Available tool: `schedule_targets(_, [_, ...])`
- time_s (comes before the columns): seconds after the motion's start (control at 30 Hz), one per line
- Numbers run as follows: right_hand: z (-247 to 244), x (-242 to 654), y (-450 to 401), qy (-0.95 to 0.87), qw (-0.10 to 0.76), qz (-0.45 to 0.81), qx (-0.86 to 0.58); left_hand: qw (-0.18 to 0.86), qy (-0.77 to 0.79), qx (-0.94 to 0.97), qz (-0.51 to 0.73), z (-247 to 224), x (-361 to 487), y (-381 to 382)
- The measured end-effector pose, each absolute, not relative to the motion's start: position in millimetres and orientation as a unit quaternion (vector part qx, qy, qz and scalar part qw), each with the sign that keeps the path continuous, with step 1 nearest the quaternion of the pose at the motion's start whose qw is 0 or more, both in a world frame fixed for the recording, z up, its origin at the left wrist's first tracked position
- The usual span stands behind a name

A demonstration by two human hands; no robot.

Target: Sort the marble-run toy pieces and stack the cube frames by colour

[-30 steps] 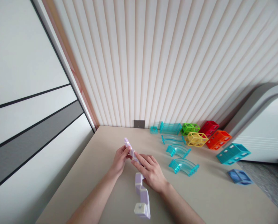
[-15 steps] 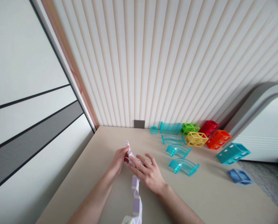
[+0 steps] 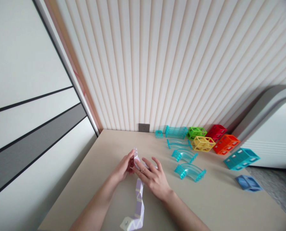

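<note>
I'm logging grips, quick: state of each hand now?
Left hand: closed, holding the purple-and-white segmented toy.
Right hand: partly spread, touching the toy; whether it grips cannot be told.

Ahead of you rises a cream wall (image 3: 157,64) of vertical ribs, with a dark socket (image 3: 144,127) low down, just above the far edge of your beige tabletop (image 3: 90,175). On your left stand white panels (image 3: 20,48) with black lines and a grey band (image 3: 49,134), beside a brownish strip (image 3: 62,30). To your right, you have a rounded white furnishing (image 3: 275,134) and mottled grey floor (image 3: 281,184). Soft light surrounds you.
</note>
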State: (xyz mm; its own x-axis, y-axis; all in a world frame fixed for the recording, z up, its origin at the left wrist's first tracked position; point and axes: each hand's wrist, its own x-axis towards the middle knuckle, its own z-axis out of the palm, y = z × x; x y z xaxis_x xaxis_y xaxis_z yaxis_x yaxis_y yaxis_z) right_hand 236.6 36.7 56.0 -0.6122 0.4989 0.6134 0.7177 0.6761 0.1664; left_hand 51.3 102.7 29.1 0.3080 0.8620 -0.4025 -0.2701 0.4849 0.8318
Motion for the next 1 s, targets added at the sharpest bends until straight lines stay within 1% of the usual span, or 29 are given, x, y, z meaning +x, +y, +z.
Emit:
schedule_targets(0.1, [56.5, 238.2, 38.7, -0.873, 0.268, -0.205, -0.352, 0.745, 0.411, 0.338, 0.402, 27.7, 52.8, 100.5])
schedule_targets(0.23, [56.9, 238.2, 39.4, -0.878, 0.256, -0.207, -0.346, 0.751, 0.404, 0.323, 0.411, 26.2, 53.8, 101.2])
schedule_targets(0.43, [49.4, 237.1, 38.9, -0.875, 0.258, -0.124, -0.391, 0.728, 0.359, 0.364, 0.457, 37.8, 48.5, 100.1])
schedule_targets(0.63, [36.3, 238.2, 37.6, -0.855, 0.32, -0.02, -0.408, 0.704, 0.325, 0.405, 0.484, 42.9, 50.3, 97.5])
schedule_targets(0.8, [20.4, 235.7, 38.1, -0.825, 0.357, 0.028, -0.438, 0.688, 0.312, 0.428, 0.496, 46.6, 54.7, 93.9])
schedule_targets(0.93, [7.9, 232.6, 40.8, -0.79, 0.408, 0.068, -0.453, 0.704, 0.295, 0.457, 0.455, 47.2, 55.4, 92.5])
schedule_targets(1.0, [7.0, 231.7, 41.6, -0.785, 0.413, 0.074, -0.456, 0.715, 0.302, 0.459, 0.433, 44.7, 56.4, 92.3])
